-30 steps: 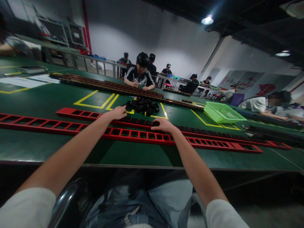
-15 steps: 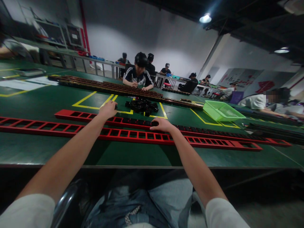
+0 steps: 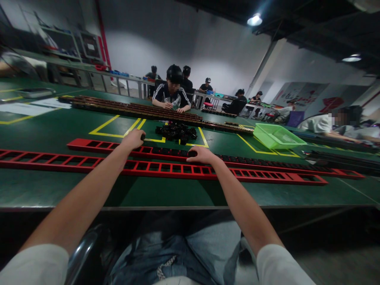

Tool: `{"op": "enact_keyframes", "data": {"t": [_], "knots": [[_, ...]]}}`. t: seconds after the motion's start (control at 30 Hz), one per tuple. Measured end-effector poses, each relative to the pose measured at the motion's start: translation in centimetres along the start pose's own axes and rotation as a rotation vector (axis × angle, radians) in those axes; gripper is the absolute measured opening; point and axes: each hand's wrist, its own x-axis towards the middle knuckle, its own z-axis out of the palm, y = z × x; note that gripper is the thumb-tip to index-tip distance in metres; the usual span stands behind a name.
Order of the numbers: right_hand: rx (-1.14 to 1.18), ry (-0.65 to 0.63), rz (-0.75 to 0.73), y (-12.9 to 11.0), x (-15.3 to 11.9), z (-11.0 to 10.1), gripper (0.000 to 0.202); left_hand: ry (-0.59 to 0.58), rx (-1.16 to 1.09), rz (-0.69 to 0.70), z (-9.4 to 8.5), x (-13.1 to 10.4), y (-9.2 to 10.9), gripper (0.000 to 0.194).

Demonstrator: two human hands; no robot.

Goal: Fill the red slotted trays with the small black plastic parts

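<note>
My left hand (image 3: 133,140) is closed with a small black part (image 3: 143,137) at its fingertips, above the rear red slotted frame (image 3: 86,144). My right hand (image 3: 203,154) rests on that same frame, thumb and fingers curled together around a dark spot; what they grip is hidden. Black blocks (image 3: 255,162) fill the frame's slots to the right of my right hand, and a few sit just left of it. A second red slotted frame (image 3: 166,168) lies nearer to me, under my forearms, its slots showing green table. Beyond my hands is a pile of black parts (image 3: 177,132).
Long brown strips (image 3: 133,109) lie across the green table (image 3: 142,194) behind the pile. A light green basket (image 3: 277,136) stands tilted at the right. Dark strips (image 3: 341,162) lie at far right. A co-worker (image 3: 171,93) sits opposite; others work farther back.
My left hand has dropped slightly and moved a little left, the black part still at its fingertips. My right hand stays on the rear frame. The view has shifted slightly.
</note>
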Motion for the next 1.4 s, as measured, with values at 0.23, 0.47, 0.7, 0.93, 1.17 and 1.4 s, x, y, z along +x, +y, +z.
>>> {"op": "enact_keyframes", "data": {"t": [0.23, 0.47, 0.7, 0.93, 1.17, 1.4], "knots": [[-0.009, 0.004, -0.02, -0.1, -0.1, 0.0, 0.055, -0.028, 0.073, 0.078, 0.3, 0.5, 0.6, 0.055], [-0.003, 0.0, -0.016, -0.1, -0.1, 0.0, 0.052, -0.098, 0.028, 0.071, 0.3, 0.7, 1.2, 0.051], [-0.007, 0.007, -0.021, 0.1, 0.1, 0.1, 0.052, -0.113, -0.008, -0.004, -0.2, 0.1, 2.0, 0.049], [-0.017, 0.007, -0.022, 0.3, 0.2, 0.2, 0.051, -0.007, -0.034, 0.064, -0.7, 0.0, 2.2, 0.05], [0.012, 0.001, -0.018, 0.5, 0.3, 0.3, 0.05, -0.137, 0.014, 0.238, -0.4, 0.1, 2.8, 0.043], [0.017, 0.002, -0.02, 0.5, 0.3, 0.4, 0.052, -0.085, -0.001, 0.138, -1.5, -0.8, 3.5, 0.035]]}}
